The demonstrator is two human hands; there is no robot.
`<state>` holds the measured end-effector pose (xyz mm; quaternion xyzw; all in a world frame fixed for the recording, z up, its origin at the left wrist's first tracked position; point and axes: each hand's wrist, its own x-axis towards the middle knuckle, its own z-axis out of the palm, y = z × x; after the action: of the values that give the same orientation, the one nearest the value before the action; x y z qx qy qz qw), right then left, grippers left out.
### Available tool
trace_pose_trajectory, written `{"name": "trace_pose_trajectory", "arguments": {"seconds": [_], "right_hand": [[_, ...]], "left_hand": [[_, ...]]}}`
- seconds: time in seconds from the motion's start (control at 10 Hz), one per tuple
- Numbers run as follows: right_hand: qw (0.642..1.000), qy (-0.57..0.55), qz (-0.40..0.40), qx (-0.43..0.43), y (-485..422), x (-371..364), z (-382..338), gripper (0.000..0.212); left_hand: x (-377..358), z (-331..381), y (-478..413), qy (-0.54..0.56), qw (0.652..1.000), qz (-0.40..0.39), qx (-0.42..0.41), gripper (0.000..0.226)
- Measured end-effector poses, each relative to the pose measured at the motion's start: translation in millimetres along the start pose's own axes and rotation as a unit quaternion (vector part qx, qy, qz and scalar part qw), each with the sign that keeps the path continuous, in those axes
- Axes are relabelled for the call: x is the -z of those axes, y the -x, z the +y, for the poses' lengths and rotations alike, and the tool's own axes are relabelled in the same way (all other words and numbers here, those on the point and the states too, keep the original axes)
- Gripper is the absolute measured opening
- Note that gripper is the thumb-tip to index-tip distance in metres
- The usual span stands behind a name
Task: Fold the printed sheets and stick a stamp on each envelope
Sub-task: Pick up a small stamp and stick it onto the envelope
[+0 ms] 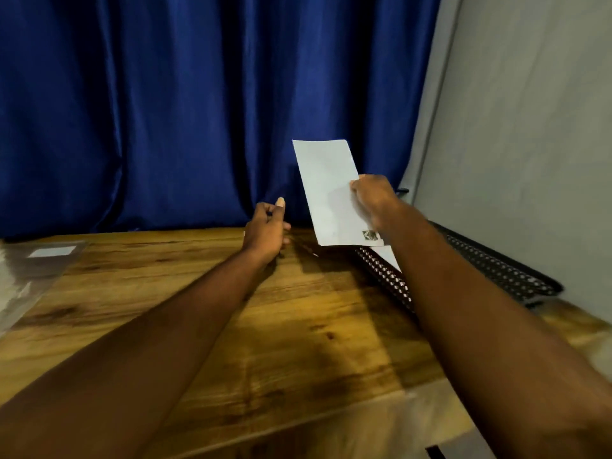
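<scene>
Right hand (372,193) grips stamped envelope (331,193) above mesh tray (496,270); left hand (266,230) empty, loosely curled; lower flat, stamp upward.

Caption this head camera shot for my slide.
Right hand lifts a stamped envelope above the mesh tray.

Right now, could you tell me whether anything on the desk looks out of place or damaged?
Nothing stands out. The right hand holds a stamped white envelope above the black mesh tray, the left hand is empty, and the wooden desk shows no spill or damage.
</scene>
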<state>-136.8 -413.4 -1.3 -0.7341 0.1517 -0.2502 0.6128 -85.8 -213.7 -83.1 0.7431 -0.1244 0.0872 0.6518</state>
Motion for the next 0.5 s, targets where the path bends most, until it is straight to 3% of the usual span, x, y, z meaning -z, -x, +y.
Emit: {"name": "trace_pose_trajectory", "arguments": {"seconds": [0.2, 0.4, 0.5], "right_hand": [[0.988, 0.147, 0.041, -0.039, 16, 92, 9, 0.043], [0.932, 0.345, 0.099, -0.056, 25, 148, 51, 0.043], [0.914, 0.397, 0.06, -0.063, 30, 168, 62, 0.048]], "left_hand": [[-76, 27, 32, 0.014, 0.999, -0.043, -0.012, 0.045], [-124, 14, 57, -0.028, 0.996, -0.081, -0.026, 0.044], [-136, 7, 72, -0.076, 0.991, -0.098, -0.044, 0.043]]}}
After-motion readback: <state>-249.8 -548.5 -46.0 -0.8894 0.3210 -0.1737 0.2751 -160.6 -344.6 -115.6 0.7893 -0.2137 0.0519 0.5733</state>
